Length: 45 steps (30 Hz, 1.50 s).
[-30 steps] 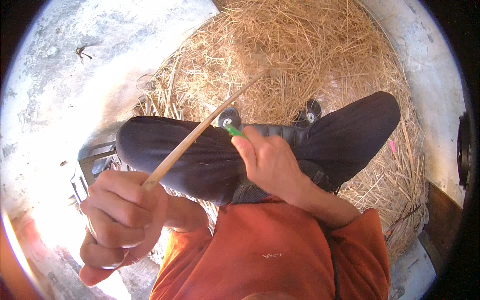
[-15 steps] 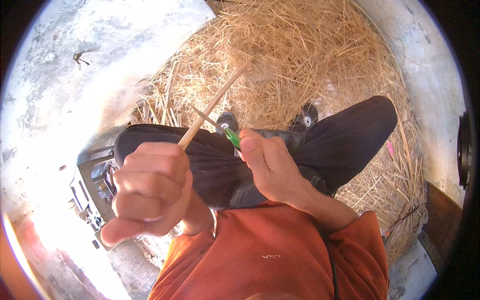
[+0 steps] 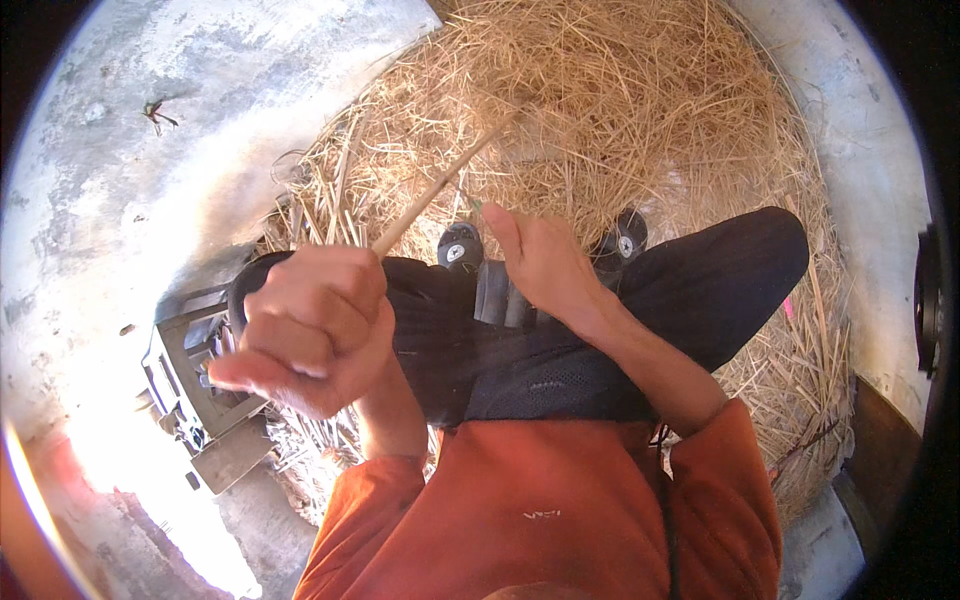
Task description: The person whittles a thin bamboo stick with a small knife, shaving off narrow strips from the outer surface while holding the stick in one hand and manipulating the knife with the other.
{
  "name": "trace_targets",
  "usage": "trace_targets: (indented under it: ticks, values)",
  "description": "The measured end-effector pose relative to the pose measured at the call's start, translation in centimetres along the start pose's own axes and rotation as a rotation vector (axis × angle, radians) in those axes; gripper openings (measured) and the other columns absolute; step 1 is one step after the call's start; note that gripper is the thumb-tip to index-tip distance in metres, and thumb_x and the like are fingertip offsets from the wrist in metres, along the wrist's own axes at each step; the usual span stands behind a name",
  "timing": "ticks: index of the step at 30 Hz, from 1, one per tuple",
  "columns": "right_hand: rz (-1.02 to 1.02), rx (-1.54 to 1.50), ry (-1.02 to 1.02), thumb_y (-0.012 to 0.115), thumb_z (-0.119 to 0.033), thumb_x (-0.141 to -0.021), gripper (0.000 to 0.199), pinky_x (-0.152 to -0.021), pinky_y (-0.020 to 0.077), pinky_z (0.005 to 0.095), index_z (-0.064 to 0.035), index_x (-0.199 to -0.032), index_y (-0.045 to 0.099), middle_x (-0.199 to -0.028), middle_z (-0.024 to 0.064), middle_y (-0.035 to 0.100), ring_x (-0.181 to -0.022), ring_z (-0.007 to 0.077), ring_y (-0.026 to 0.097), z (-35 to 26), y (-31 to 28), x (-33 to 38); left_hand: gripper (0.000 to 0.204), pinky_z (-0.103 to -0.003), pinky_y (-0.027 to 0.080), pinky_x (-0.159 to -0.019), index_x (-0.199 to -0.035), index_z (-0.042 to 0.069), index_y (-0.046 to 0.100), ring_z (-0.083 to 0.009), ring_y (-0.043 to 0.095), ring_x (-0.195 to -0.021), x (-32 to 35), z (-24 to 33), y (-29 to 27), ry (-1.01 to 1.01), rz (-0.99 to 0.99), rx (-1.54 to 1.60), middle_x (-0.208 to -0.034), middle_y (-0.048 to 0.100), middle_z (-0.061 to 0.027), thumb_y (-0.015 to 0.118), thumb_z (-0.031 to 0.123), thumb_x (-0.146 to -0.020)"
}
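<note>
My left hand is closed round the near end of a thin pale wooden stick. The stick slants up and to the right, away from me. Beside its middle, my right hand is closed on a small green-handled knife. Fingers hide most of the handle, and the narrow blade shows only faintly against the stick; whether it touches the wood I cannot tell. Both hands are above my lap, over my dark trousers.
A deep heap of straw-like wood shavings covers the floor ahead and to the right. My dark shoes stand at its edge. At left, a small wooden frame with odds and ends sits by a pale, worn surface.
My right hand has moved forward with the knife, along the stick and away from me. My left hand has risen slightly, still gripping the stick. Less of the green handle shows now.
</note>
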State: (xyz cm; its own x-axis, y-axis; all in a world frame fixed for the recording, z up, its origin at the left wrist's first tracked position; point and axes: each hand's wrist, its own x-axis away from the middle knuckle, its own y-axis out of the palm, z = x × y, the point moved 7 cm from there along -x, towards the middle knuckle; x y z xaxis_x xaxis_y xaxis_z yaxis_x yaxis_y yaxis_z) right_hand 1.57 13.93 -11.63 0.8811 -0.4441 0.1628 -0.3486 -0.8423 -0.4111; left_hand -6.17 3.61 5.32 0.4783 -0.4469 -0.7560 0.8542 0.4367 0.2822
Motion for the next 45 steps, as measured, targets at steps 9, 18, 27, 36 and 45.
trace_targets:
  ticks: [9,18,27,36,45]
  values:
    - [0.015,-0.003,-0.061,0.039,-0.038,-0.095,0.05,-0.051,0.0434,0.0492,0.0004,-0.07,0.059,-0.056,0.0232,0.054,-0.055,0.0443,0.055,0.5,0.4,-1.6,0.058,-0.024,0.023,-0.027,-0.054,0.01,0.035,-0.0094,0.025,-0.026,-0.2,-0.2,0.0,-0.007,-0.108,-0.012,-0.037,0.034,-0.0006,0.022,0.045,-0.098]
    - [0.026,-0.059,-0.192,0.039,-0.033,-0.095,0.045,-0.052,0.0382,0.045,0.0035,-0.076,0.056,-0.062,0.0259,0.048,-0.058,0.0454,0.047,-1.3,0.1,-2.4,0.054,-0.02,0.016,-0.027,-0.053,0.016,0.031,-0.0054,0.016,-0.026,-1.0,-0.1,-0.3,0.0,-0.071,-0.048,-0.036,0.025,0.004,0.02,0.043,-0.099]
    - [0.098,-0.075,-0.105,0.039,-0.035,-0.095,0.05,-0.05,0.0359,0.0458,0.0052,-0.07,0.054,-0.057,0.0272,0.045,-0.052,0.0442,0.045,0.6,1.5,-3.6,0.053,-0.024,0.014,-0.028,-0.054,0.016,0.029,-0.0079,0.013,-0.028,-1.2,0.5,-2.0,-0.036,-0.031,-0.059,-0.036,0.024,0.0032,0.018,0.041,-0.099]
    - [0.093,0.016,-0.218,0.035,-0.036,-0.096,0.053,-0.054,0.039,0.0483,0.0059,-0.071,0.055,-0.059,0.0266,0.05,-0.054,0.0422,0.05,-0.6,3.6,-3.5,0.052,-0.027,0.013,-0.037,-0.056,0.017,0.028,-0.0098,0.011,-0.038,0.0,1.3,-4.6,-0.046,0.209,-0.118,-0.043,0.018,0.0039,0.016,0.042,-0.099]
    - [0.028,0.008,-0.092,0.032,-0.04,-0.097,0.06,-0.059,0.0427,0.0491,0.0068,-0.07,0.058,-0.059,0.0272,0.053,-0.057,0.0434,0.055,-2.6,2.2,-3.0,0.051,-0.027,0.013,-0.039,-0.055,0.017,0.028,-0.01,0.011,-0.037,-0.9,0.8,-3.6,-0.115,0.073,-0.09,-0.041,0.02,0.0039,0.015,0.039,-0.1]
